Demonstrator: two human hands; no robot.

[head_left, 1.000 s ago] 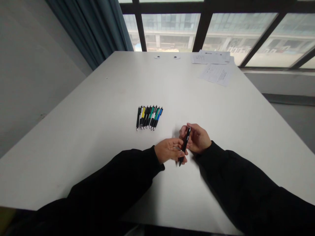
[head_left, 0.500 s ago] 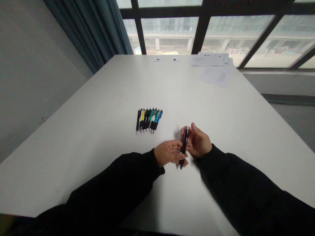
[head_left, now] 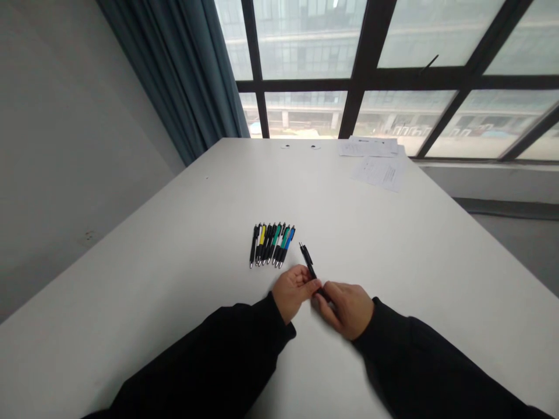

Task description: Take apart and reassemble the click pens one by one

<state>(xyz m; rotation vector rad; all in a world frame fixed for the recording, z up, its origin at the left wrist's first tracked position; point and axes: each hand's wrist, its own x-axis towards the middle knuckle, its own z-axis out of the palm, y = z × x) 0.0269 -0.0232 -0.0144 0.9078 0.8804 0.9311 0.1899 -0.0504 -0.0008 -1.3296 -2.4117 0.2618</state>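
Note:
Between my two hands is a black click pen point(head_left: 307, 259), tilted with its silver button end pointing up and to the left. My left hand point(head_left: 293, 291) pinches the middle of its barrel between thumb and fingers. Closed around the lower end is my right hand point(head_left: 349, 307), whose fingers hide the pen's tip. Just beyond my left hand, a row of several pens point(head_left: 271, 245) lies side by side on the white table point(head_left: 209, 256). Their barrels are black, yellow, green, white and blue, with black grips and silver tips toward me.
Loose printed papers point(head_left: 378, 169) lie at the table's far right corner. Two small cable holes point(head_left: 314, 147) sit by the far edge. Behind the table are a dark-framed window point(head_left: 305, 86) and a blue curtain point(head_left: 187, 75); a grey wall point(head_left: 65, 145) runs along the left.
My right hand has moved from the pen's upper end to its lower end and closed there. The pen now leans left instead of right. The head view has tilted up, showing more window.

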